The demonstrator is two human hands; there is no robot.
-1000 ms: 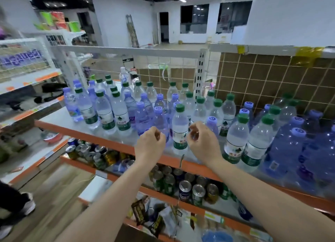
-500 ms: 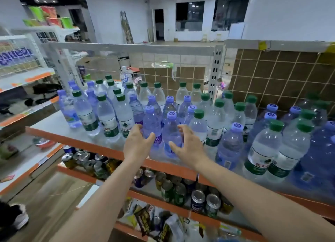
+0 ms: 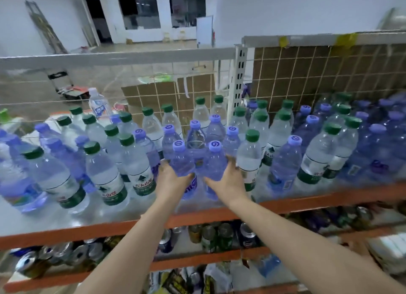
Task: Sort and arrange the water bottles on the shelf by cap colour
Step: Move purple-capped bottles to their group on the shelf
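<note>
— 2 purple-capped bottles sit at the front of the shelf (image 3: 136,226), side by side and touching, and we have a hand on each. Our left hand (image 3: 173,182) wraps the left purple bottle (image 3: 181,159); our right hand (image 3: 228,183) wraps the right purple bottle (image 3: 216,161).

— Are the hands clamped, or only resting there?

— Clamped. We see the fingers curled round the lower bodies of both bottles, thumbs toward the middle. Whether the bottles are lifted off the shelf we cannot tell.

— What is in them?

— Clear water in tinted plastic, caps on. Behind them stand more purple-capped ones, with 1 clear bottle (image 3: 196,137) between them that shows its waterline near the shoulder.

— And the green caps?

— We see them on both sides. A green-capped bottle (image 3: 249,159) stands just beside our right hand, full and upright. To our left, a group of green-capped bottles (image 3: 105,172) stands mixed with purple ones. At the far right, purple-tinted bottles (image 3: 373,144) crowd together with a few green caps among them.

— Anything below?

— The lower shelf (image 3: 197,261) holds drink cans (image 3: 216,236), some upright, some lying on their sides at the left. Packets lie beneath those, too blurred for us to read.
</note>
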